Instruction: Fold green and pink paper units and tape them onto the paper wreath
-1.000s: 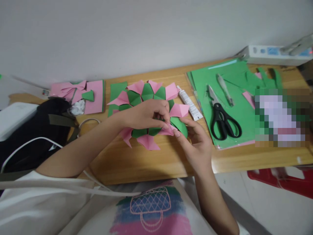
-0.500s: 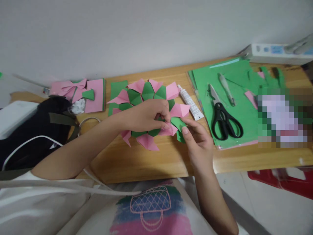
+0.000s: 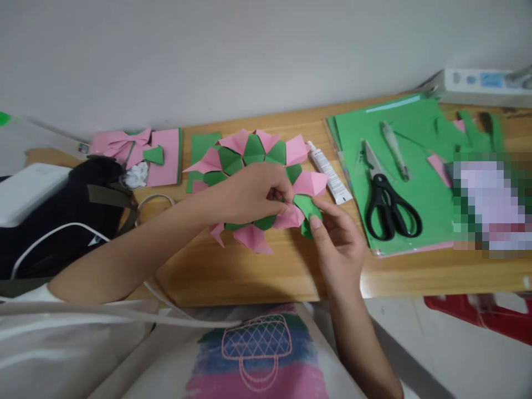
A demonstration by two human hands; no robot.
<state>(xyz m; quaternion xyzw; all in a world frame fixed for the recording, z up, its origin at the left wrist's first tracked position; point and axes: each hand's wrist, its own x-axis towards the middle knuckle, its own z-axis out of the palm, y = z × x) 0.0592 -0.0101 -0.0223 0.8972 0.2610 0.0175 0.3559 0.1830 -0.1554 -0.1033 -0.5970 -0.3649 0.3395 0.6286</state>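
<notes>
Pink and green folded-paper ornament (image 3: 254,148), roundish with pointed petals (image 3: 208,160), mid-frame on a smooth wood-grain table (image 3: 249,282), left hand (image 3: 260,191) pinching a pink petal (image 3: 291,218), right hand (image 3: 343,241) grasping a creased green paper piece (image 3: 306,206), slim white tube (image 3: 330,173) and black-handled scissors (image 3: 379,183) right of centre.

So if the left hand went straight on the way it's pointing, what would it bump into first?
Probably the pink paper petal just past the left hand, next to the green paper piece in the right hand. Heights are hard to judge, so it might pass over.
</notes>
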